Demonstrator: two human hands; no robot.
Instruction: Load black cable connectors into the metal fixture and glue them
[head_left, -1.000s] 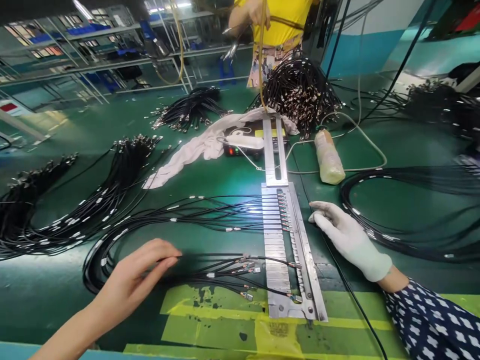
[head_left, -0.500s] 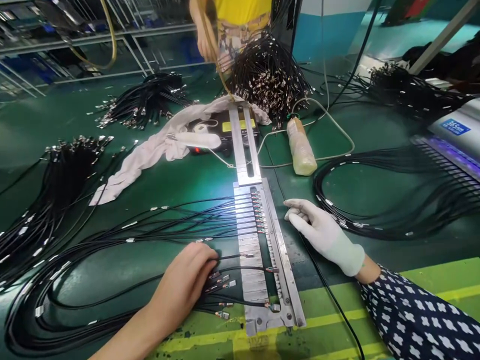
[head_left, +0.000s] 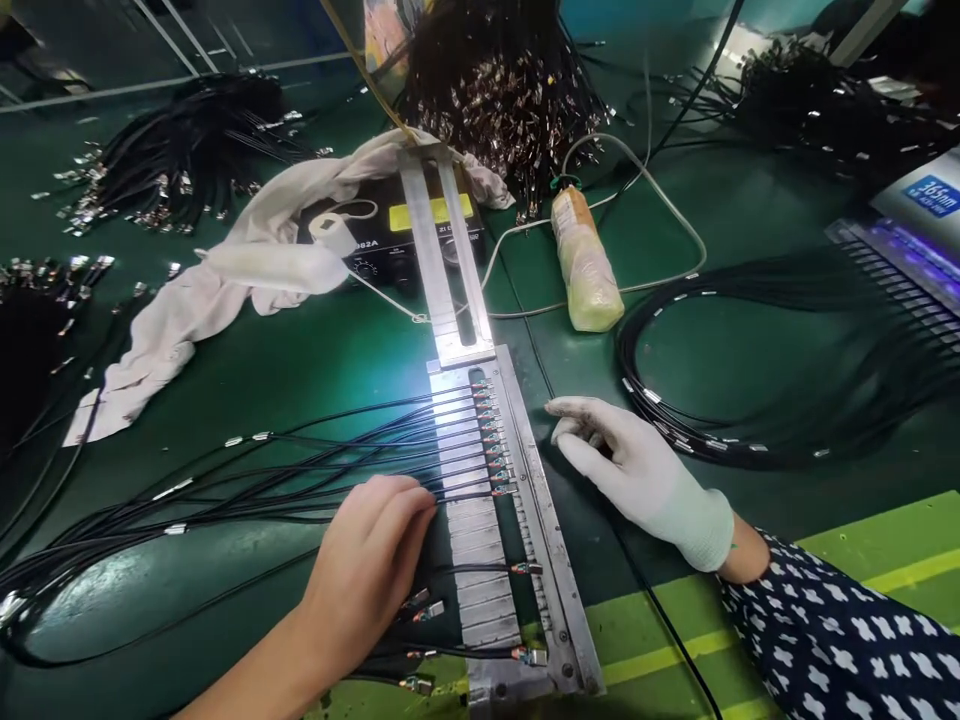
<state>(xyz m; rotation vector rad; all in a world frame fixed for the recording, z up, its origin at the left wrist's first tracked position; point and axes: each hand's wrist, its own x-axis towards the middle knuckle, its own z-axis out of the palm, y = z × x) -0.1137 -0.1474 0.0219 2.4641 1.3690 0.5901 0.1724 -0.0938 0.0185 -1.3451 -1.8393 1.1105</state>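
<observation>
Black cables point(head_left: 67, 550) fill the upper slots of a metal rack point(head_left: 480, 610); lower slots remain mostly unfilled, loose ends alongside. Left hand point(head_left: 367, 560): fingertips pinched, apparently on a cable at the rack's edge. Gloved right hand point(head_left: 652, 480): loosely curled, tips parted, no hold visible.

"365nm" on silver housing's point(head_left: 892, 198) blue label point(head_left: 934, 195); "982A" on black box point(head_left: 394, 262)

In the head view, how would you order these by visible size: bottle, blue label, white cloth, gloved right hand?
Largest to smallest, as seen:
1. White cloth
2. Gloved right hand
3. Bottle
4. Blue label
</observation>
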